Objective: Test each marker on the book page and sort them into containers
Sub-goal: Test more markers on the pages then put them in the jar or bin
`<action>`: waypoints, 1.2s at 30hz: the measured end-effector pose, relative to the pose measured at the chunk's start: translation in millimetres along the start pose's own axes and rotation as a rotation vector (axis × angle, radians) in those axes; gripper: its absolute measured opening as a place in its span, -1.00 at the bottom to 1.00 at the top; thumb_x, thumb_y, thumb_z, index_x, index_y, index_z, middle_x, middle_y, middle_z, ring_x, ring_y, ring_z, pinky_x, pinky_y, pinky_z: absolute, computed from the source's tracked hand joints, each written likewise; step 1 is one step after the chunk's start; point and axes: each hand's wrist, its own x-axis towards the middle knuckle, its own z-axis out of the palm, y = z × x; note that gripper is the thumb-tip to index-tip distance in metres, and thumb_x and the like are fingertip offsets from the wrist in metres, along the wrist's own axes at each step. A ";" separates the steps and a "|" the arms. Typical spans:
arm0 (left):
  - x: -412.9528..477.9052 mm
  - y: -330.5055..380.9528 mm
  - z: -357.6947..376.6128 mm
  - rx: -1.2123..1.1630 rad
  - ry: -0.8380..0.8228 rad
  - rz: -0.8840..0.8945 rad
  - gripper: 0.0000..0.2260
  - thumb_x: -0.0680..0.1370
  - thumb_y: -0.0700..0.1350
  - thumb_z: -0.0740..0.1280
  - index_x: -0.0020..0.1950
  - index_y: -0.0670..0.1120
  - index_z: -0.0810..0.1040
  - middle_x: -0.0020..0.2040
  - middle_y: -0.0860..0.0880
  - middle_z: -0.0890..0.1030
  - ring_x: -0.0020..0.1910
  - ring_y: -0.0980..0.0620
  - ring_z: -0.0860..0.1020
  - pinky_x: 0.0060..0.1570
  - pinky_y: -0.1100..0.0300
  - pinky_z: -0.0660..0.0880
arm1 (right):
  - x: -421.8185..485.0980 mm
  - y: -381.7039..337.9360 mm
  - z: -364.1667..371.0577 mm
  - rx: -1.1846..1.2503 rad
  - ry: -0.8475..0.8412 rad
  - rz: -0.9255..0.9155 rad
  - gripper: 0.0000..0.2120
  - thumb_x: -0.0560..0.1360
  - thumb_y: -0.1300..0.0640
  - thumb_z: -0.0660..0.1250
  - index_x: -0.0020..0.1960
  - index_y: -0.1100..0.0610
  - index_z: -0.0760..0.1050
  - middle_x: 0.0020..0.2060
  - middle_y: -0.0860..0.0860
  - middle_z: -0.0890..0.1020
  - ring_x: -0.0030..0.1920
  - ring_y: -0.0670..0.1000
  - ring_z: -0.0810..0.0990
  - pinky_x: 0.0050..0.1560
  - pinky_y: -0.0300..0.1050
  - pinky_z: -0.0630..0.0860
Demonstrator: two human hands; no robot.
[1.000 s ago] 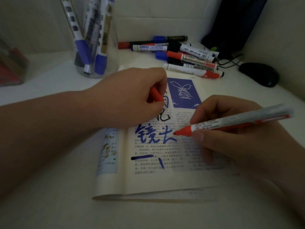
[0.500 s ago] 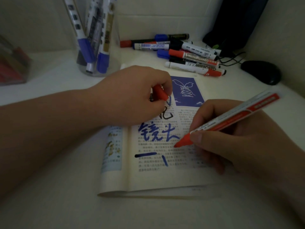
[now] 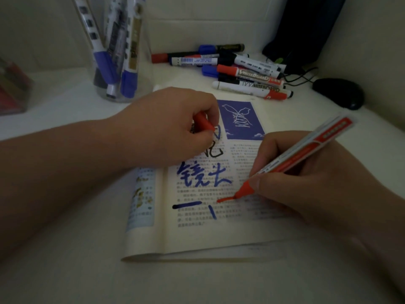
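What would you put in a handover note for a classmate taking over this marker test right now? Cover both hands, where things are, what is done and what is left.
Right hand grips the red marker, tip on the book page at the end of a short red line.
Left hand pinches the red cap, resting on the page.
Jar behind the book holds blue markers; a blurred container far left shows red contents.
Done: blue strokes on the page; the red one writes.
Left: cap the red marker, sort it, test the pile of markers.
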 end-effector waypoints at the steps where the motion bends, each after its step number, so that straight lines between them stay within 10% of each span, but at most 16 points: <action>1: -0.2 0.0 0.2 -0.006 0.005 0.001 -0.84 0.45 0.08 0.30 0.01 0.16 0.55 -0.14 0.21 0.55 -0.17 0.29 0.49 -0.21 0.32 0.41 | -0.8 0.5 -1.1 0.028 0.021 0.026 -0.83 0.36 0.23 0.57 -0.28 0.06 0.60 -0.42 -0.02 0.67 -0.42 -0.03 0.65 -0.41 -0.19 0.57; 21: -0.8 -0.9 1.0 -0.001 0.040 0.009 -0.86 0.45 0.06 0.37 -0.06 0.17 0.44 -0.21 0.21 0.52 -0.20 0.39 0.48 -0.32 0.52 0.32 | -0.6 4.0 -2.4 0.097 0.061 0.132 -0.75 0.33 0.08 0.49 -0.29 0.23 0.50 -0.54 -0.01 0.56 -0.59 -0.15 0.47 -0.58 -0.37 0.34; 29: -1.0 -0.8 0.2 -0.100 0.078 0.038 -0.71 0.47 0.12 0.39 0.17 0.28 0.48 -0.11 0.41 0.51 -0.22 0.35 0.50 -0.29 0.49 0.33 | -3.2 6.8 -8.6 0.181 -0.168 0.055 -0.90 0.26 0.18 0.47 -0.31 0.17 0.56 -0.39 0.04 0.68 -0.44 -0.13 0.61 -0.46 -0.38 0.46; 36: -2.2 5.9 -6.7 -0.052 0.125 0.329 -0.79 0.53 0.10 0.38 0.13 0.08 0.61 -0.11 0.21 0.53 -0.16 0.20 0.52 -0.14 0.19 0.50 | 5.9 17.3 -13.9 0.604 0.215 -0.077 -0.91 0.27 0.22 0.44 -0.27 0.16 0.54 -0.53 0.18 0.34 -0.53 0.08 0.21 -0.52 -0.26 0.20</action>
